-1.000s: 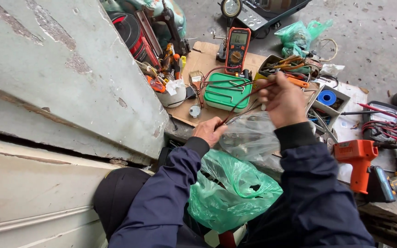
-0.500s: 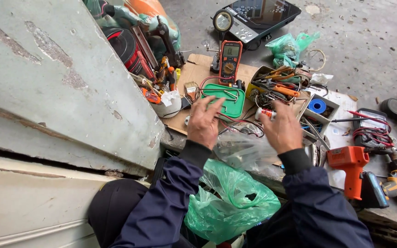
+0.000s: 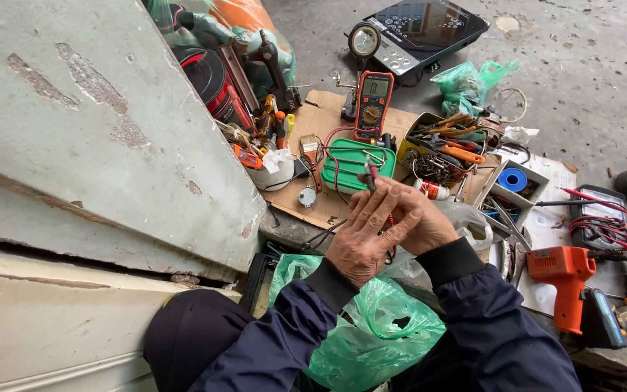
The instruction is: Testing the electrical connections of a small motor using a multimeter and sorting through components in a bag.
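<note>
Fingertips of the left hand (image 3: 363, 236) and right hand (image 3: 421, 221) meet around a thin red-tipped test probe (image 3: 371, 173), which sticks up from between them. The left fingers are curled closed over the right; how the right fingers grip beneath them cannot be told. A red lead wire (image 3: 337, 156) runs from near the hands back across a green rectangular plastic case (image 3: 353, 163) just beyond the fingertips. Behind the case stands an orange-and-black handheld multimeter (image 3: 374, 103) on a sheet of brown cardboard (image 3: 321, 116). To the right lies a yellow tray of pliers and cutters (image 3: 444, 145). Well apart, at far right, rests an orange plastic hot-air gun (image 3: 564, 279). A crumpled green plastic bag (image 3: 371, 334) sits below the forearms, which wear dark blue sleeves (image 3: 277, 348).
</note>
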